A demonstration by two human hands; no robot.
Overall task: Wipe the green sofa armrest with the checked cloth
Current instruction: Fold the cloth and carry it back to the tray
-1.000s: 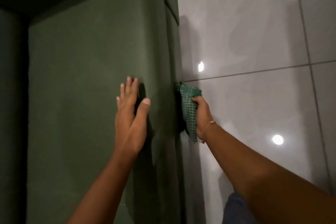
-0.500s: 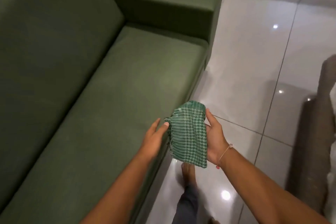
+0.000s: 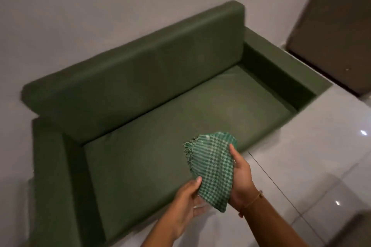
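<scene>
The whole green sofa [image 3: 152, 142] lies below me against a white wall. Its near armrest [image 3: 50, 182] is at the lower left and its far armrest [image 3: 285, 66] at the upper right. The green-and-white checked cloth [image 3: 212, 168], folded with a fringe at its top left, hangs in the air above the seat's front edge. My right hand [image 3: 240, 178] grips its right side. My left hand [image 3: 186, 200] pinches its lower left corner with thumb and fingers. Neither hand touches the sofa.
Glossy white floor tiles [image 3: 313, 166] with light reflections spread to the right of the sofa. A brown door or cabinet [image 3: 339, 26] stands at the upper right, just past the far armrest.
One second ago my left hand lay flat on the armrest and my right pressed the cloth against its side. Both hands have come away and now hold the cloth; the view has pulled back.
</scene>
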